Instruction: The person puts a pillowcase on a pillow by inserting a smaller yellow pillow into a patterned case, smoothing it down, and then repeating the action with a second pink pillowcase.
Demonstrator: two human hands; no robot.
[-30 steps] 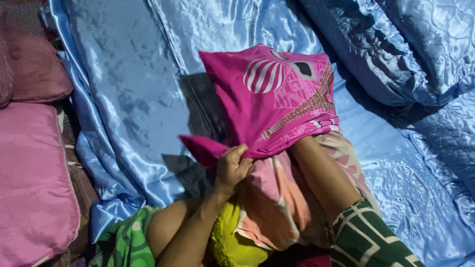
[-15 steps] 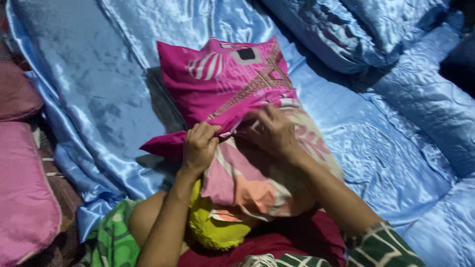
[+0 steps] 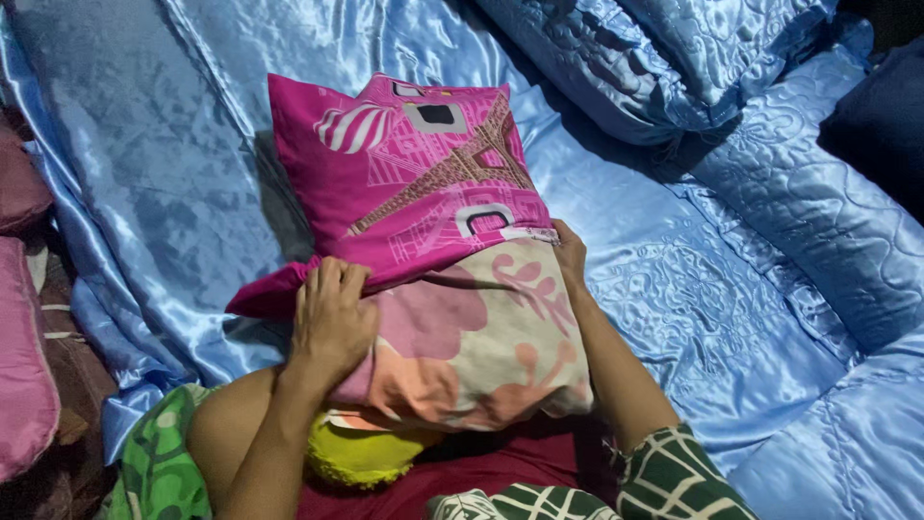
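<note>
A pillow (image 3: 481,337) with a pale pink, peach and cream leaf print stands on my lap, its far half inside a bright pink pillowcase (image 3: 404,183) printed with a tower and striped balloons. My left hand (image 3: 332,318) grips the pillowcase's open edge at the pillow's left side. My right hand (image 3: 570,252) holds the same edge at the right side, its fingers partly hidden behind the pillow. A yellow fluffy cushion (image 3: 361,453) pokes out under the pillow's near end.
A shiny light blue satin sheet (image 3: 173,173) covers the bed. Quilted blue pillows (image 3: 654,67) and a quilted blue cover (image 3: 828,231) lie at the right and back. Dusty pink cushions (image 3: 24,376) sit at the left edge.
Both hands have drawn the pink pillowcase further down over the pillow. My right hand moved from the front of the pillow to its right side. The view shifted left.
</note>
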